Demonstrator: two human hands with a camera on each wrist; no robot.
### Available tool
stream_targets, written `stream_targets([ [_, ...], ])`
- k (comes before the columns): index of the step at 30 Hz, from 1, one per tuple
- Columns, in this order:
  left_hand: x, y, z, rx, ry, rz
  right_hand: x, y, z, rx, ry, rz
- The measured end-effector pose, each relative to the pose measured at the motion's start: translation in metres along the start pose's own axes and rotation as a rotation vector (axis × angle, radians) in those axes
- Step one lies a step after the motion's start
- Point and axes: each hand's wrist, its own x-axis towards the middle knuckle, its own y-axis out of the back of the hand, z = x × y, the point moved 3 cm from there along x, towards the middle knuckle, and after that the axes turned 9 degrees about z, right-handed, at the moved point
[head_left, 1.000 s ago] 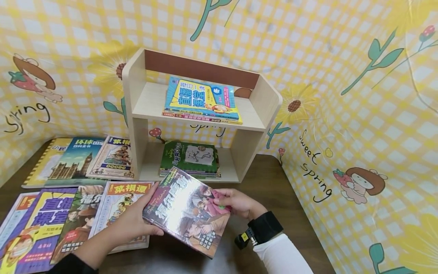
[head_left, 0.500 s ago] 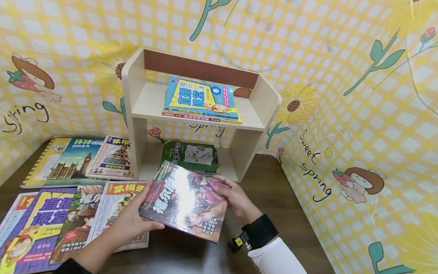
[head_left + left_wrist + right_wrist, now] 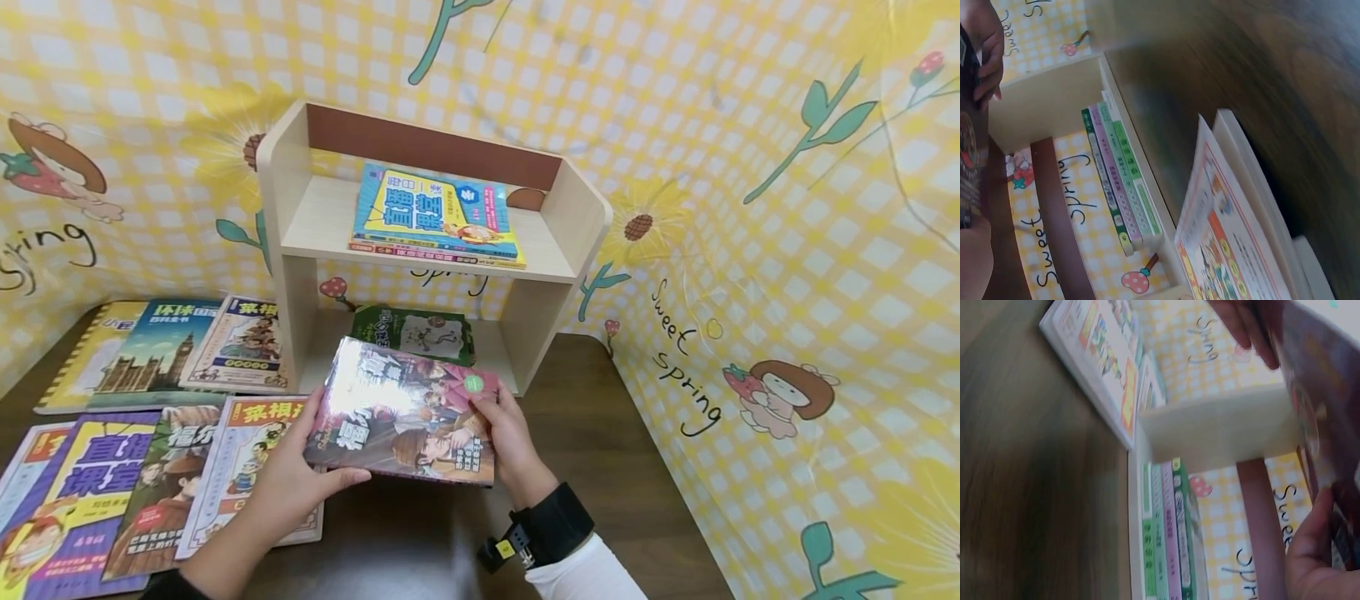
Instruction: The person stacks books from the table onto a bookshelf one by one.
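Observation:
A glossy dark-covered book (image 3: 420,425) with an illustrated front is held above the table, before the lower shelf. My left hand (image 3: 285,479) grips its left edge, thumb on the near side. At the right edge, my right hand (image 3: 517,442) pinches it with the thumb over the cover. Just behind it, a stack topped by a green book (image 3: 375,323) lies on the lower shelf, partly hidden. Both wrist views show that stack's green and purple spines (image 3: 1113,175). On the upper shelf lies a stack with a blue-and-yellow book (image 3: 442,208) on top.
The two-tier wooden bookshelf (image 3: 551,325) stands on a dark table (image 3: 615,467) against a yellow checked cloth. Several books lie at the left, including a purple-and-yellow book (image 3: 97,475), a detective-cover book (image 3: 161,500) and a blue book with a clock tower (image 3: 153,350).
The dark book has risen toward the lower shelf and turned to lie straighter before it. My right hand has moved up with it, its grip shifting along the right edge.

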Motion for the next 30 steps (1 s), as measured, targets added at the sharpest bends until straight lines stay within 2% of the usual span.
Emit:
stream_targets([
  [6, 0.001, 0.000, 0.004, -0.045, 0.026, 0.063, -0.017, -0.009, -0.005, 0.088, 0.032, -0.095],
  [11, 0.002, 0.001, 0.007, -0.090, 0.013, 0.124, -0.029, -0.015, -0.011, 0.118, 0.053, -0.158],
  [15, 0.002, 0.003, 0.011, -0.112, -0.001, 0.168, -0.037, -0.017, -0.012, 0.070, 0.096, -0.159],
  [18, 0.000, 0.005, 0.016, -0.113, -0.004, 0.173, -0.041, -0.016, -0.013, -0.001, 0.134, -0.155],
  [22, -0.001, 0.009, 0.026, -0.097, -0.009, 0.166, -0.044, -0.013, -0.018, -0.061, 0.177, -0.198],
  [27, 0.002, 0.014, 0.041, -0.089, -0.040, 0.166, -0.047, -0.010, -0.033, -0.145, 0.255, -0.231],
  [30, 0.010, 0.017, 0.053, -0.105, -0.076, 0.163, -0.044, -0.011, -0.046, -0.168, 0.281, -0.228],
])
